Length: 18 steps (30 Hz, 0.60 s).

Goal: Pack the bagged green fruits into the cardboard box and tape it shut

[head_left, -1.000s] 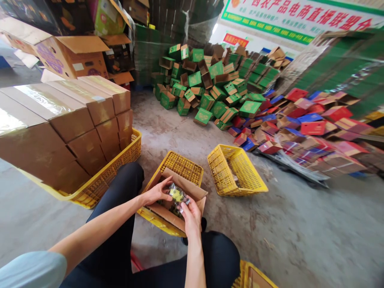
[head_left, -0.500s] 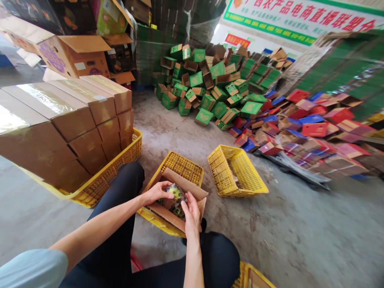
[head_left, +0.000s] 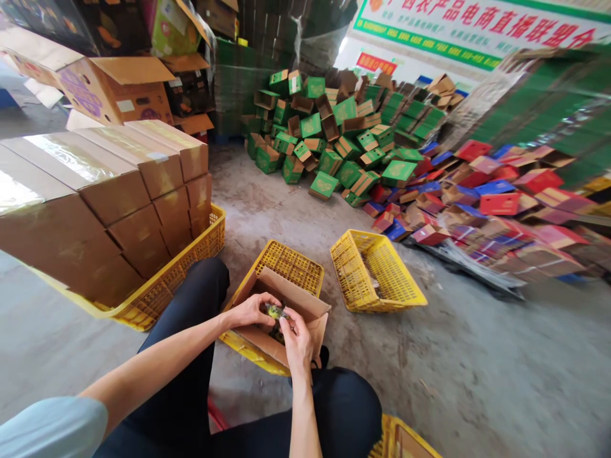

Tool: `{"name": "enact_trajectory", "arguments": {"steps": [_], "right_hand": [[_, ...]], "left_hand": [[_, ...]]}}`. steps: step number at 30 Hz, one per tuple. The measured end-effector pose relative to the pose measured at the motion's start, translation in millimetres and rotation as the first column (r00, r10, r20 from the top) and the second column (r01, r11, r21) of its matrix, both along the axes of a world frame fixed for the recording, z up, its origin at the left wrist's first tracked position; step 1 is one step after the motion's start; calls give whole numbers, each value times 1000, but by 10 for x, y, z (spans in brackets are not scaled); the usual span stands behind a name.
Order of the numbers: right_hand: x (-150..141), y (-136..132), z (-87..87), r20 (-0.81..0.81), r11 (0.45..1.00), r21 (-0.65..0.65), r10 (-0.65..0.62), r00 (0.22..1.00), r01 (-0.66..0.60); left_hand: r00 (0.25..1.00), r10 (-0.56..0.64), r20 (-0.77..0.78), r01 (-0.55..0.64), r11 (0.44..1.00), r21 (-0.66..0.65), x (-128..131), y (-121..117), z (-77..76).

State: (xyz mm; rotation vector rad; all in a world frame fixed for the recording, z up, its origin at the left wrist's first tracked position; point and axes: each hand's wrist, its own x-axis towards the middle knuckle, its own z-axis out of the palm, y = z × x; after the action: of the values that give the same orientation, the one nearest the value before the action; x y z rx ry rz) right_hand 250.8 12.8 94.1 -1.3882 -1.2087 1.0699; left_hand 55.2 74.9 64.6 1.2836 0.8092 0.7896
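An open brown cardboard box (head_left: 305,306) rests on an upturned yellow plastic crate (head_left: 291,264) in front of my knees. Both hands reach into the box. My left hand (head_left: 249,310) and my right hand (head_left: 296,340) pinch a small clear packet with yellow-green contents (head_left: 275,312) between them, low inside the box. More dark packets lie beneath it, mostly hidden by my fingers.
Sealed brown cartons (head_left: 95,191) are stacked in a yellow crate (head_left: 191,257) at my left. Another yellow crate (head_left: 375,270) lies tilted on the concrete floor to the right. Heaps of green boxes (head_left: 334,137) and red and blue boxes (head_left: 487,197) fill the back.
The packet was held up above the box and has been lowered into it. Both hands have closed in over it.
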Motion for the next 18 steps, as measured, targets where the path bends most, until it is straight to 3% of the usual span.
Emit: {"name": "enact_trajectory", "arguments": {"steps": [6,10,13,15,18], "right_hand": [[69,22,-110,-186,996,-76,-50,981,36],[70,17,-67,-356,987,-96,-152,922,126],[72,7,-8,-467,985,-111,-167,869,130],[75,-3,26,-508,990,-104,-136,850,97],[74,-15,57,-519,994,-97,-92,850,49]], "left_hand": [[981,-40,192,56,995,-83,36,1,-7],[971,24,240,24,980,-196,22,18,-5],[970,106,220,4,894,-448,24,40,-25],[969,75,237,75,820,-567,29,49,-28],[950,-18,312,197,810,-552,24,44,2]]}}
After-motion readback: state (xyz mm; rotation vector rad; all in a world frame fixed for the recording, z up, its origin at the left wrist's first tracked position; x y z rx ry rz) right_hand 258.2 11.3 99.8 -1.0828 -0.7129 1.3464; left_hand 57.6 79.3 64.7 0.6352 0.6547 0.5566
